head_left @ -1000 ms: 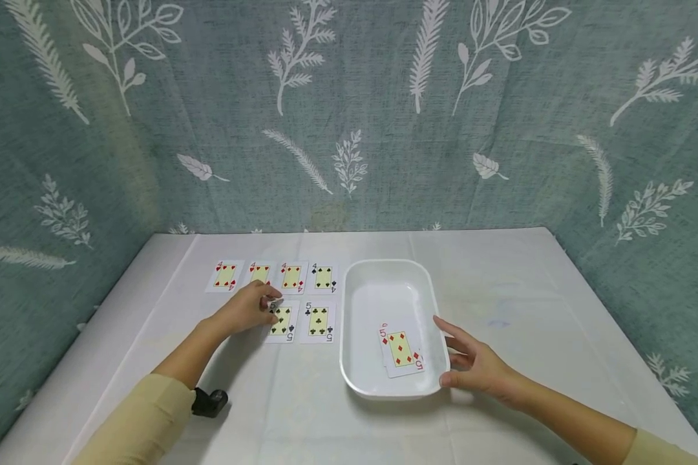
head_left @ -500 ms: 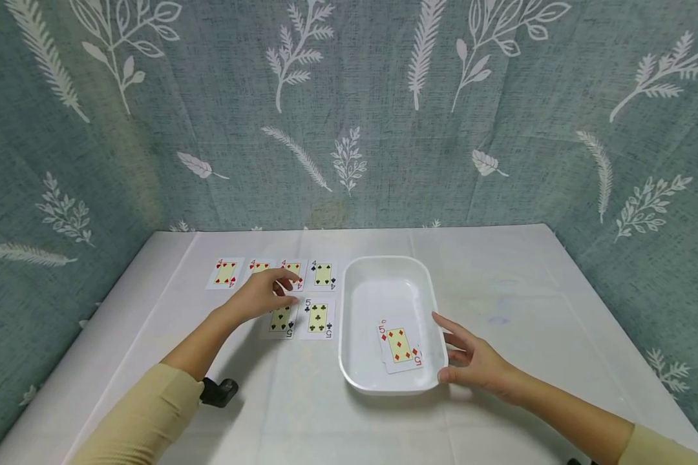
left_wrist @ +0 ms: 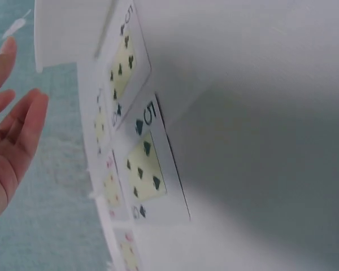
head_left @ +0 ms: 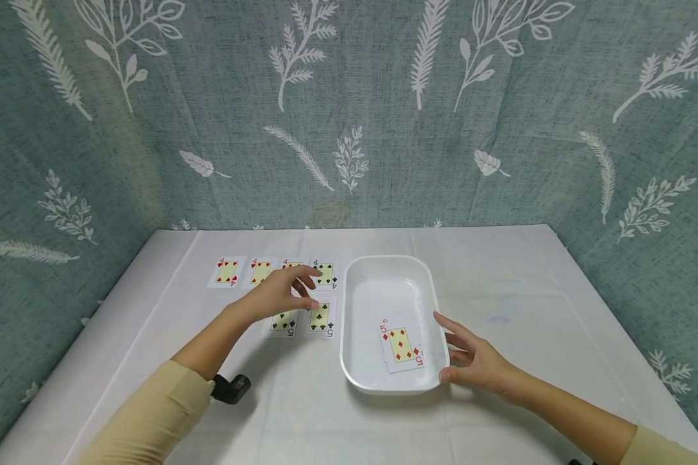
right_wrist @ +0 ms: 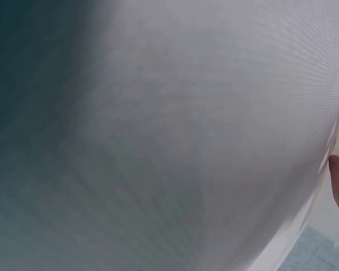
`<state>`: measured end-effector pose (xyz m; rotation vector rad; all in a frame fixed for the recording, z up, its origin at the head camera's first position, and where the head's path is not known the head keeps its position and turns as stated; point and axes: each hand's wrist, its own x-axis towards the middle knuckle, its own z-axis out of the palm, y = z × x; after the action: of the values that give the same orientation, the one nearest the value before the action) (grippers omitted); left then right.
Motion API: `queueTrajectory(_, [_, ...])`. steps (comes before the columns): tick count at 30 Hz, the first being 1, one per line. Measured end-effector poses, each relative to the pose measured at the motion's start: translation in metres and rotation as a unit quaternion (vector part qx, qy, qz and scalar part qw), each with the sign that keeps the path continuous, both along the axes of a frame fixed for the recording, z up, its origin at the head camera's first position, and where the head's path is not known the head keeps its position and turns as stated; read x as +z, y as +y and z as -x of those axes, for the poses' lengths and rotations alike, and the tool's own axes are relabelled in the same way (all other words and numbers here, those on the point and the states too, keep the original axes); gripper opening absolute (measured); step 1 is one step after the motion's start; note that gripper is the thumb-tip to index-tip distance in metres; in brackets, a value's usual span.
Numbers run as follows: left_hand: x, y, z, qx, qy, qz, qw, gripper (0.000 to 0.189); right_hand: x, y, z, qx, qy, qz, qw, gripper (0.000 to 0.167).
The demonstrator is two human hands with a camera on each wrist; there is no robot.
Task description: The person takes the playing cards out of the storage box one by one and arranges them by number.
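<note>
My left hand (head_left: pixel 276 294) hovers over two rows of playing cards, thumb and fingers apart with nothing between them. Below it lie the five of spades (left_wrist: pixel 150 169) and the five of clubs (head_left: pixel 320 323), face up. Behind them is a row of fours, with a black four (head_left: pixel 326 276) at its right end, partly covered by my fingers. My right hand (head_left: pixel 477 365) touches the right side of a white tray (head_left: pixel 384 260), thumb near the front corner and fingers spread along the rim. Inside the tray, a five of diamonds (head_left: pixel 401 345) overlaps another card.
A red four (head_left: pixel 227 272) sits at the row's left end, another red four (head_left: pixel 260 271) beside it. White cloth (head_left: pixel 512 310) covers the table. Patterned green fabric (head_left: pixel 238 174) stands behind it and at both sides. A black wrist camera (head_left: pixel 231 389) hangs under my left forearm.
My left hand has shifted rightward, from over the five of spades toward the five of clubs and the tray. The right hand and the tray keep their places.
</note>
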<state>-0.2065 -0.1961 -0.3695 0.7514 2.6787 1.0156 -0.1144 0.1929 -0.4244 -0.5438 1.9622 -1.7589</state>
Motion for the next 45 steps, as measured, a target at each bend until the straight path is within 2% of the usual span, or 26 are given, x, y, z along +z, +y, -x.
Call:
queueTrajectory(5, [0.003, 0.012, -0.002, -0.017, 0.010, -0.008, 0.9998, 0.060, 0.001, -0.001, 0.000, 0.002, 0.003, 0.003, 1.0000, 0.093])
queueTrajectory(12, [0.010, 0.040, -0.014, -0.068, 0.026, -0.015, 0.9972, 0.060, 0.000, -0.001, -0.001, -0.002, -0.005, 0.005, 1.0000, 0.094])
queueTrajectory(17, [0.011, 0.057, -0.014, -0.087, 0.033, -0.024, 0.9954, 0.058, 0.000, -0.001, -0.001, 0.002, -0.007, 0.010, 0.9999, 0.094])
queueTrajectory(21, [0.010, 0.066, -0.014, -0.098, 0.025, -0.031, 0.9944, 0.056, 0.000, -0.002, 0.000, 0.000, -0.007, 0.007, 0.9999, 0.093])
queueTrajectory(26, [0.005, 0.077, -0.017, -0.091, 0.014, -0.037, 0.9950, 0.056, -0.001, -0.003, 0.000, -0.001, 0.005, 0.002, 1.0000, 0.092])
queueTrajectory(30, [0.000, 0.087, -0.017, -0.091, 0.016, -0.039, 0.9949, 0.057, -0.001, 0.000, -0.001, -0.001, -0.003, 0.007, 1.0000, 0.093])
queueTrajectory(35, [-0.007, 0.103, -0.015, -0.112, 0.025, -0.041, 0.9926, 0.054, -0.001, 0.002, -0.001, -0.004, -0.002, 0.003, 1.0000, 0.093])
queueTrajectory(40, [-0.014, 0.117, -0.016, -0.132, 0.024, -0.017, 0.9908, 0.055, -0.001, 0.001, -0.001, -0.005, 0.007, 0.004, 1.0000, 0.091])
queueTrajectory(43, [-0.016, 0.124, -0.019, -0.116, 0.011, 0.003, 0.9932, 0.057, -0.001, 0.000, -0.001, -0.005, 0.012, 0.004, 0.9999, 0.091])
queueTrajectory(45, [-0.016, 0.128, -0.020, -0.093, 0.003, 0.024, 0.9954, 0.059, -0.001, 0.000, -0.001, -0.005, 0.014, 0.003, 0.9999, 0.091])
